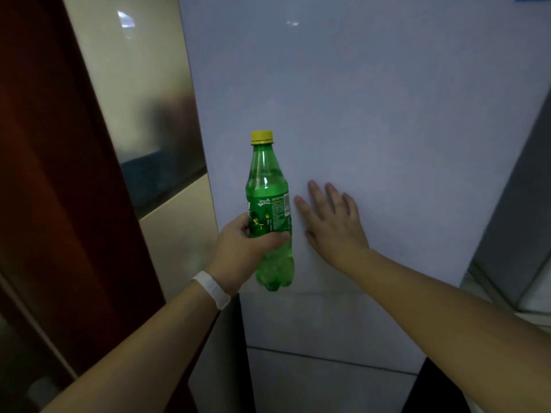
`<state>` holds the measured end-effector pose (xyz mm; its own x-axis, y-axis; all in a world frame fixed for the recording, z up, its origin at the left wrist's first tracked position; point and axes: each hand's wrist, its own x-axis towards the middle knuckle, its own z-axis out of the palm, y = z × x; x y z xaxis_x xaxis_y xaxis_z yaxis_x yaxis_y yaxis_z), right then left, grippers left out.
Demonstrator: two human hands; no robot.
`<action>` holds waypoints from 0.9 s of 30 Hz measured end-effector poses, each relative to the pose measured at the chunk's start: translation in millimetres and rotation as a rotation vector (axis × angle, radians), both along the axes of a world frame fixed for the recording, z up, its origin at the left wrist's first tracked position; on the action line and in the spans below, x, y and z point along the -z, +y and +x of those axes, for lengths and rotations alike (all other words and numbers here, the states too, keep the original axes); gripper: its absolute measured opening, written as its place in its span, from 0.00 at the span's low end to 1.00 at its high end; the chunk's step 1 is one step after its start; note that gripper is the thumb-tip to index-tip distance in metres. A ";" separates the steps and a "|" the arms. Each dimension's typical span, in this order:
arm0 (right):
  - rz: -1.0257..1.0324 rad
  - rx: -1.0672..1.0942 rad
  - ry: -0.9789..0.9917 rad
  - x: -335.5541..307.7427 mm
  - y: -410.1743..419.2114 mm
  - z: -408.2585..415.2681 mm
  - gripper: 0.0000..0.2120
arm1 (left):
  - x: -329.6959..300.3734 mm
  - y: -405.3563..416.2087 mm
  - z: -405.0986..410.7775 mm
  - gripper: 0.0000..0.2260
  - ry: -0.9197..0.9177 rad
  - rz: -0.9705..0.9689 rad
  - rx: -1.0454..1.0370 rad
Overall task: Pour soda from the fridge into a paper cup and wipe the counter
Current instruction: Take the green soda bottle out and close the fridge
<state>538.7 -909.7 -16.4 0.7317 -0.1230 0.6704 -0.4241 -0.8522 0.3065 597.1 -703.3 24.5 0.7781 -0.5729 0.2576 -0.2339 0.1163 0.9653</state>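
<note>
A green soda bottle (268,210) with a yellow cap stands upright in my left hand (243,251), which grips it around the label. A white band sits on that wrist. My right hand (331,225) lies flat, fingers spread, against the white fridge door (372,114), just right of the bottle. The fridge door looks shut. No paper cup or counter is in view.
A dark red-brown door or panel (59,174) fills the left side. Glossy beige wall tiles (143,99) run between it and the fridge. A lower fridge door (328,323) sits under the upper one. A grey surface (518,204) stands at the right edge.
</note>
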 end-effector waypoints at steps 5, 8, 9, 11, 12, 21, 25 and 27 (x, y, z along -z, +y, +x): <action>-0.015 0.021 0.048 1.7 -17.8 18.8 0.38 | 7.4 -17.2 20.1 0.15 -0.022 0.025 0.055; -0.019 0.034 0.050 3.0 -27.4 29.0 0.37 | 10.7 -25.6 31.3 0.14 -0.017 0.030 0.073; -0.024 0.034 0.034 4.5 -29.4 31.6 0.36 | 12.1 -28.2 35.8 0.14 -0.021 0.033 0.075; -0.050 0.023 -0.001 8.3 -33.3 34.4 0.35 | 15.0 -33.7 43.9 0.14 -0.030 0.038 0.079; -0.072 0.018 -0.008 9.3 -35.5 34.7 0.35 | 16.2 -36.3 47.5 0.14 -0.033 0.039 0.081; -0.070 0.012 0.066 2.2 -36.4 28.4 0.36 | 26.8 -54.2 58.6 0.15 -0.041 0.003 0.128; 0.042 -0.086 0.158 -11.8 -37.4 9.4 0.34 | 26.5 -60.8 53.7 0.16 -0.058 0.003 0.213; 0.183 -0.140 0.165 -18.0 -38.3 -7.4 0.31 | 26.3 -66.5 48.6 0.17 -0.084 0.009 0.271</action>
